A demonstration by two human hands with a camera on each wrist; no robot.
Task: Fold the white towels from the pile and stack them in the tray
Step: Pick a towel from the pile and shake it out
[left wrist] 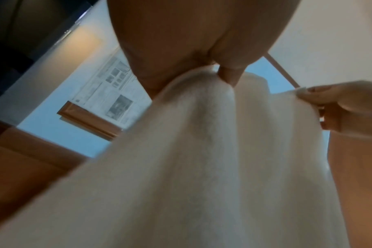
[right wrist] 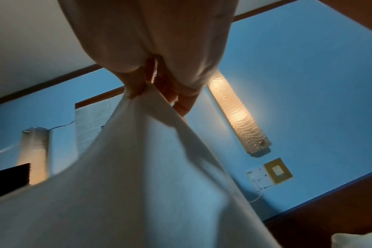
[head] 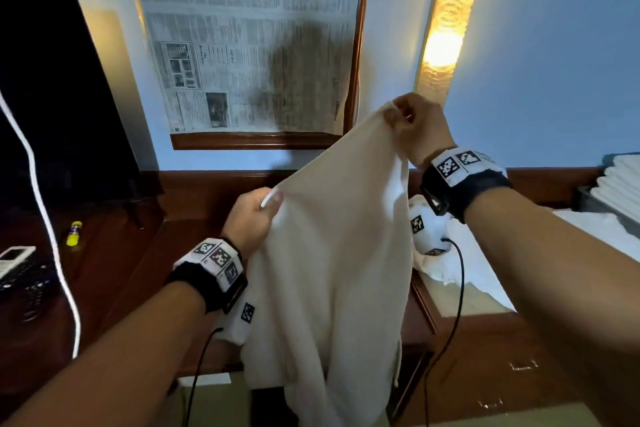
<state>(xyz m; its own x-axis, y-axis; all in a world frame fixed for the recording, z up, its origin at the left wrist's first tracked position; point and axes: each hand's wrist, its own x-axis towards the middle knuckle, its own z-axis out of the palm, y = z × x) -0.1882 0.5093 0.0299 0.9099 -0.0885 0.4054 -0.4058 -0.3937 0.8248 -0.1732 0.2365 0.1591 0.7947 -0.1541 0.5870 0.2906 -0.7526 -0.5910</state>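
Note:
A white towel (head: 339, 253) hangs in the air in front of me, held by its top edge. My right hand (head: 412, 125) pinches the upper corner high up, near the wall light. My left hand (head: 256, 215) pinches the other top corner, lower and to the left. The cloth drapes down past the desk edge. In the left wrist view the towel (left wrist: 202, 167) fills the lower frame under my left hand (left wrist: 221, 75). In the right wrist view my right hand (right wrist: 151, 90) nips the towel (right wrist: 138, 167). A stack of folded white towels (head: 616, 187) sits at the far right.
A dark wooden desk (head: 121, 253) runs below, with a black TV screen (head: 52, 97), a white cable (head: 45, 211), a small yellow bottle (head: 74, 233) and remotes (head: 17, 263) on the left. More white cloth (head: 485, 253) lies at the right. A newspaper-covered frame (head: 249, 38) hangs ahead.

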